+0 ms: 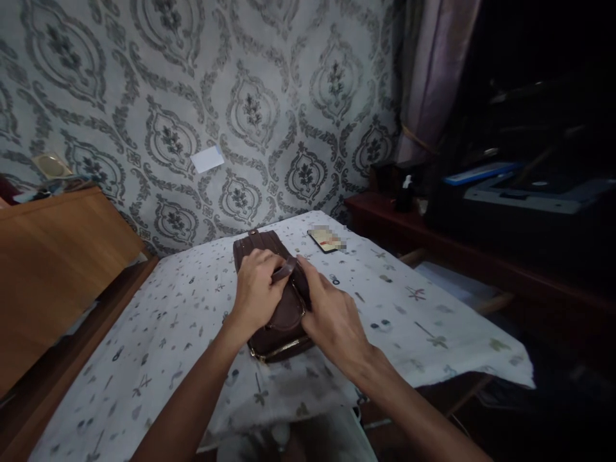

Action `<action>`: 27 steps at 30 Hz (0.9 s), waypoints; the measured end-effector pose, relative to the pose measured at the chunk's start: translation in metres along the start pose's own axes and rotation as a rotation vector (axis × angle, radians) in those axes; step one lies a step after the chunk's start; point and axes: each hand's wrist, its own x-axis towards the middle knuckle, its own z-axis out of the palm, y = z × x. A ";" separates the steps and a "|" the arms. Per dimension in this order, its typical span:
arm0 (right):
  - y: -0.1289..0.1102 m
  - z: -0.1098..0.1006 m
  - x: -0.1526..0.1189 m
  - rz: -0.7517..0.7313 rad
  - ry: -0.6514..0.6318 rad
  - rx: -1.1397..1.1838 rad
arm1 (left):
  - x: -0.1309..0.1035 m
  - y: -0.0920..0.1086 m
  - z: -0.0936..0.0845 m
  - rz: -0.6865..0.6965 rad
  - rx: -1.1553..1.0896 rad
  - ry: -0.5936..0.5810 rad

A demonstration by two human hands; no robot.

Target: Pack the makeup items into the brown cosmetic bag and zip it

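Note:
A dark brown bag [283, 311] with gold-coloured zips lies on the cloth-covered table in front of me. My left hand [260, 285] rests over its top, fingers curled at a brown strap or flap that stands up between my hands. My right hand [334, 314] grips the bag's right side, thumb near the same strap; its other fingers are partly hidden. Along the near end of the bag runs a gold zip [283, 350]. Between my hands an edge of a curved pocket zip shows.
Beyond the bag to the right lies a phone-like flat item [327, 240], partly blurred out. White patterned cloth [399, 327] covers the table. A wooden panel [62, 256] stands at left, a dark red shelf [366, 208] with a pump bottle [405, 194] at right. Patterned wallpaper is behind.

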 end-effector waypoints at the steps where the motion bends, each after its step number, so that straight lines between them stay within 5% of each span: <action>1: 0.000 0.001 -0.001 0.010 -0.005 0.010 | 0.000 0.000 0.000 0.002 0.010 -0.006; 15: 0.000 0.001 0.007 -0.041 0.088 -0.113 | 0.003 -0.001 0.002 -0.022 0.001 -0.007; 27: 0.024 0.035 -0.002 -0.040 0.341 0.408 | 0.001 -0.003 -0.017 0.070 -0.042 -0.243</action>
